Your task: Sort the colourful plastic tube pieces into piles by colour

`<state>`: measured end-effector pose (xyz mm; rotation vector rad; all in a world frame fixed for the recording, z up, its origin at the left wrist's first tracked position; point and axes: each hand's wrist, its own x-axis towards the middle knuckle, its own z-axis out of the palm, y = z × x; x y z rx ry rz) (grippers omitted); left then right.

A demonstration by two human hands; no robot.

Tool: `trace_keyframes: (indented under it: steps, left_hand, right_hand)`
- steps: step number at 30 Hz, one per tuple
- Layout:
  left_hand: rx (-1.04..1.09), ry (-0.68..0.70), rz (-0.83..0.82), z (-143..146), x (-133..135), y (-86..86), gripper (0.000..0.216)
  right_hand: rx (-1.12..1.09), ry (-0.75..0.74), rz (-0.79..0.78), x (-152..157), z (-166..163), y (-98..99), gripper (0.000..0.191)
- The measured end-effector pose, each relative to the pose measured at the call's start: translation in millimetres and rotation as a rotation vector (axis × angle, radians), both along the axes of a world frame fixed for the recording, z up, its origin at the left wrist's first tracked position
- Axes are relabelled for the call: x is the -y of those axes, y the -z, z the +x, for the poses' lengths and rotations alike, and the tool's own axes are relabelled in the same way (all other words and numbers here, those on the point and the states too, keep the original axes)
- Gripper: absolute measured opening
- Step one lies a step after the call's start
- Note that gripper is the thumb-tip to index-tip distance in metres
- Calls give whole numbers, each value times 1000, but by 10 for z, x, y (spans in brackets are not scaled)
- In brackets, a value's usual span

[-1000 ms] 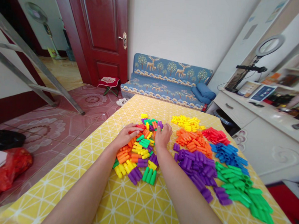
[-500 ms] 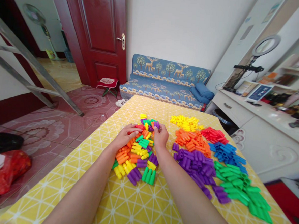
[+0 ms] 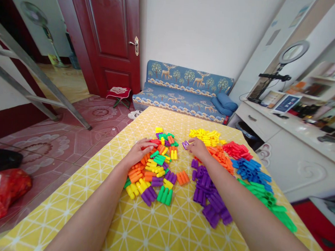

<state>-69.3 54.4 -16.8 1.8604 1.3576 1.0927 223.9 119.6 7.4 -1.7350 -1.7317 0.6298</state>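
My right hand (image 3: pixel 199 149) is between the mixed pile and the sorted heaps, pinching a small purple plastic block (image 3: pixel 185 144) at its fingertips. My left hand (image 3: pixel 139 152) lies over the far left side of the mixed pile, its fingers stretched out beside a red block (image 3: pixel 155 142). That pile holds ribbed, tube-like blocks, among them a green block (image 3: pixel 164 195), an orange block (image 3: pixel 183 177) and a yellow block (image 3: pixel 133 190). My right forearm hides part of the orange heap (image 3: pixel 220 159), the purple heap (image 3: pixel 203 186) and the green heap (image 3: pixel 261 195).
Yellow heap (image 3: pixel 208 137), red heap (image 3: pixel 238 150) and blue heap (image 3: pixel 250 170) lie at the right on the yellow patterned tablecloth (image 3: pixel 149 230). Beyond the table is a blue sofa (image 3: pixel 175 92); a white dresser (image 3: pixel 285 144) stands to the right.
My right hand has moved right from the mixed pile, carrying the purple block. My left hand stays in about the same place. The orange block at the pile's right edge now shows.
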Motion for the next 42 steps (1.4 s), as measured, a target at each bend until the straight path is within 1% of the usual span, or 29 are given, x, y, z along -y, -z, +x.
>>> trace_keyframes:
  steps: [3, 6, 8, 10, 14, 16, 18, 20, 22, 24, 26, 35, 37, 39, 40, 42]
  left_hand:
    - [6, 4, 4, -1, -7, 12, 43]
    - [8, 8, 16, -6, -14, 23, 42]
    - [5, 9, 17, -10, -17, 27, 41]
    - [-3, 8, 13, -11, -18, 29, 41]
    - [-6, 0, 3, -9, -16, 24, 40]
    - [-2, -4, -2, -6, -13, 18, 40]
    - [2, -5, -2, -4, -10, 12, 40]
    - [5, -1, 4, -3, -7, 9, 39]
    - [7, 6, 10, -4, -6, 10, 40]
    - [5, 7, 11, -7, -6, 16, 40]
    - [2, 3, 8, -9, -7, 21, 39]
    - [29, 1, 15, 2, -4, 9, 41]
    - [23, -6, 10, -2, -5, 13, 41]
    - [11, -14, 4, -6, -4, 13, 41]
    - [8, -14, 5, -6, -3, 10, 41]
    - [13, -5, 13, -3, 4, -2, 41]
  right_hand:
    - [145, -151, -58, 123, 141, -106, 16]
    - [258, -301, -105, 281, 199, -132, 8]
    - [329, -366, -117, 371, 207, -126, 7]
    - [400, -390, -106, 434, 198, -125, 8]
    - [496, -376, -31, 517, 127, -201, 12]
    - [508, -403, -15, 583, 62, -274, 13]
    - [524, -513, -67, 682, -23, -346, 19]
    - [594, -633, -146, 801, -118, -395, 31]
    - [709, -678, -180, 909, -210, -411, 42]
    - [793, -668, -163, 981, -279, -402, 46]
    - [821, -669, -152, 1009, -313, -386, 47]
    - [791, -667, -120, 1041, -298, -320, 42]
    - [762, -658, -81, 1024, -273, -334, 40]
    - [682, -589, 14, 928, -180, -394, 40]
    - [620, -517, 76, 844, -95, -438, 40]
    - [497, -305, 191, 621, 156, -528, 41]
